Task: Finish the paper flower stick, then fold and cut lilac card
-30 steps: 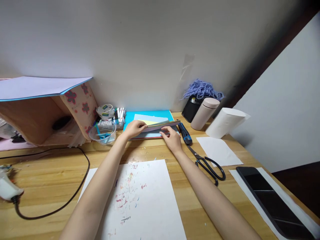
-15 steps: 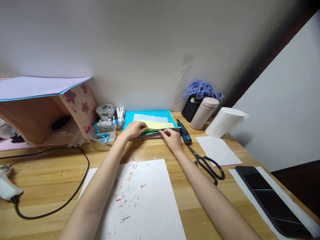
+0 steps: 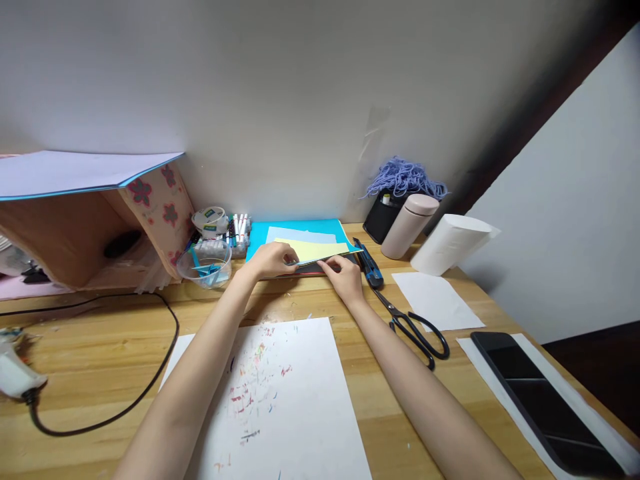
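Observation:
Against the wall lies a stack of coloured paper, with a blue sheet (image 3: 295, 230) at the back, a pale sheet (image 3: 280, 234) and a yellow sheet (image 3: 320, 251) over it. A dark sheet (image 3: 330, 267) shows below the yellow one at the front edge. My left hand (image 3: 275, 259) is closed on the front edge of the stack's left half. Thumb and finger of my right hand (image 3: 343, 270) pinch the edge near the middle. Just right of the stack lie a blue utility knife (image 3: 369, 265) and black-handled scissors (image 3: 413, 327).
A mark-covered white sheet (image 3: 285, 400) lies in front. Left are a clear cup (image 3: 205, 267), markers (image 3: 241, 230), a cardboard box (image 3: 160, 220) and a black cable (image 3: 173, 327). Right are a bottle (image 3: 410, 227), a paper roll (image 3: 450, 243), purple yarn (image 3: 404, 179) and a phone (image 3: 540, 400).
The lifted front edges of the sheets have come down. Green paper seen between the hands is now out of sight. My left hand has shifted slightly; the right has hardly moved.

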`<action>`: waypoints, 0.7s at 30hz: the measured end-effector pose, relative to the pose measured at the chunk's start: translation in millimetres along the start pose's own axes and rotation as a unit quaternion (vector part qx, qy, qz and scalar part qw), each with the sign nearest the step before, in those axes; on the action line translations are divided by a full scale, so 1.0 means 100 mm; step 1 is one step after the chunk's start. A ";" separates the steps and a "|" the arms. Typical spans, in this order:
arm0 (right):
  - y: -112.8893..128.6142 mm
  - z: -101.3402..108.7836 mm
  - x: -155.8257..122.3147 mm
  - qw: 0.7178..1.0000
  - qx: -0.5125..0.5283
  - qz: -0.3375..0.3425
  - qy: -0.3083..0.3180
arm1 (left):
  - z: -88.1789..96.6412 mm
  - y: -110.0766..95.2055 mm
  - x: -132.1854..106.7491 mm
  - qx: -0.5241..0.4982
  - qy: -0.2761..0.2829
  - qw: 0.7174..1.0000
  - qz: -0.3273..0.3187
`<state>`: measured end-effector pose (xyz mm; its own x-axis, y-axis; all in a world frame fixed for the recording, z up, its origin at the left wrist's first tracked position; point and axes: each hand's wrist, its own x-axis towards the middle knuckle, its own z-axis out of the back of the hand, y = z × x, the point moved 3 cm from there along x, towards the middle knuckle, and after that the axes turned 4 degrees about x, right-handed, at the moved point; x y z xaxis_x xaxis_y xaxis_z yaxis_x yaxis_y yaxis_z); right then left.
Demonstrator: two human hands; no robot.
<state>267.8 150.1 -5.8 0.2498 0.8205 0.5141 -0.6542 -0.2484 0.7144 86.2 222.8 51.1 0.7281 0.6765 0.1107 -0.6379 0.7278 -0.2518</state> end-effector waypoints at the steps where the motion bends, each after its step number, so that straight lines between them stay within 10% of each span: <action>1: 0.00 0.00 0.00 1.000 0.003 0.001 0.001 | -0.01 0.01 0.00 -0.005 -0.002 1.000 -0.003; 21: 0.03 0.05 -0.02 0.999 -0.007 -0.021 -0.038 | -0.08 0.16 0.03 -0.080 -0.032 0.995 0.046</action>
<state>268.4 144.8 -2.3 0.3308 0.7884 0.5187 -0.6515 -0.2068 0.7299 80.9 235.6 39.5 0.6482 0.7486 0.1395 -0.6491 0.6390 -0.4127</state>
